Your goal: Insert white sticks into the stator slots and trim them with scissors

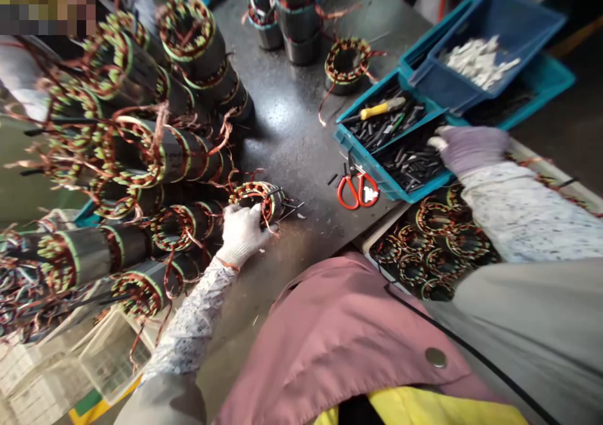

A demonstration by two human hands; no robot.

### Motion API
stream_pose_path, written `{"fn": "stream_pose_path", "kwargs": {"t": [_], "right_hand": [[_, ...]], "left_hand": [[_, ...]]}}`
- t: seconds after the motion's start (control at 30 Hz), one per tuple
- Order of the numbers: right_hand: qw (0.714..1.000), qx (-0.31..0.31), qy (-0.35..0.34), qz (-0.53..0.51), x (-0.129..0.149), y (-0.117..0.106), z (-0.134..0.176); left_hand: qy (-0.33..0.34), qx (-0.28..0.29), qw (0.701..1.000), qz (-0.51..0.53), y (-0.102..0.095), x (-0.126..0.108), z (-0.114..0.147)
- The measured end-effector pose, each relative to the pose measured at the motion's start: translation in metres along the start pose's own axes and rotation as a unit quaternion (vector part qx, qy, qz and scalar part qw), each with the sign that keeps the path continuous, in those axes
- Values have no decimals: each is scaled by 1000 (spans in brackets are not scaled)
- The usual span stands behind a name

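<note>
My left hand [242, 230], in a white knit glove, is closed on the near rim of a short motor stator [271, 200] wound with copper wire. Thin dark leads stick out from the stator's right side. Over at the right, my right hand [471, 149], in a glove with a purple-grey back, reaches over the edge of a teal bin [409, 193]. Its fingers are bunched at short black sleeves [407, 164] inside. Whatever they pinch is too small to make out.
Red-handled scissors [357, 189] lie between my hands. A yellow-handled tool [381, 108] rests in the divided bin. Behind stands a blue bin [494, 42] holding white pieces. Stacked stators [174, 155] crowd the left, with another person's sleeve [21, 67] beyond. More stators [438, 236] fill a crate below right.
</note>
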State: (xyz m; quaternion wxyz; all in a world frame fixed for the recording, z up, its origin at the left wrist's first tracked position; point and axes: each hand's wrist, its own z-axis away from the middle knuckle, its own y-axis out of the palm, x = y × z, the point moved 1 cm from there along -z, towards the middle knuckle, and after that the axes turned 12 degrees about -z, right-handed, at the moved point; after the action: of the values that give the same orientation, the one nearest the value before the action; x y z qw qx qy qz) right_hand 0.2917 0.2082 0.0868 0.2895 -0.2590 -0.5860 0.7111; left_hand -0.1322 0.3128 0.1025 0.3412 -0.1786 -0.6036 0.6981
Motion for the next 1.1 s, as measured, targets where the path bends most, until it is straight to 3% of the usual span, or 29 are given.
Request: {"fn": "stream_pose_path", "kwargs": {"t": [0.07, 0.13, 0.17, 0.2, 0.23, 0.27, 0.33, 0.4, 0.53, 0.73, 0.93, 1.1], "right_hand": [[997, -25, 38, -54, 4, -12, 15], [981, -62, -7, -183, 17, -17, 38], [959, -59, -39, -276, 28, -13, 52], [921, -33, -63, -383, 43, -6, 67], [871, 32, -56, -487, 60, 6, 83], [799, 111, -10, -591, 80, 22, 98], [613, 294, 101, -727, 122, 56, 125], [561, 318, 134, -752, 159, 86, 140], [551, 286, 157, -768, 198, 118, 145], [545, 270, 134, -782, 208, 122, 139], [582, 246, 108, -768, 214, 125, 139], [632, 207, 81, -742, 219, 128, 130]], "left_hand": [[15, -10, 1000, -6, 0, 6, 1], [36, -33, 999, -9, 0, 11, 1], [48, -42, 998, -11, 1, 13, 1], [58, -46, 997, -14, 2, 14, 0], [67, -47, 997, -18, 3, 15, -1], [74, -45, 996, -21, 4, 15, -2], [80, -41, 996, -25, 6, 15, -3], [79, -37, 996, -24, 7, 14, -4], [63, -29, 997, -18, 8, 11, -4], [69, -44, 997, 1, 12, 11, -3], [72, -42, 997, 4, 17, 12, -3], [72, -42, 996, 11, 16, 11, -3]]}}
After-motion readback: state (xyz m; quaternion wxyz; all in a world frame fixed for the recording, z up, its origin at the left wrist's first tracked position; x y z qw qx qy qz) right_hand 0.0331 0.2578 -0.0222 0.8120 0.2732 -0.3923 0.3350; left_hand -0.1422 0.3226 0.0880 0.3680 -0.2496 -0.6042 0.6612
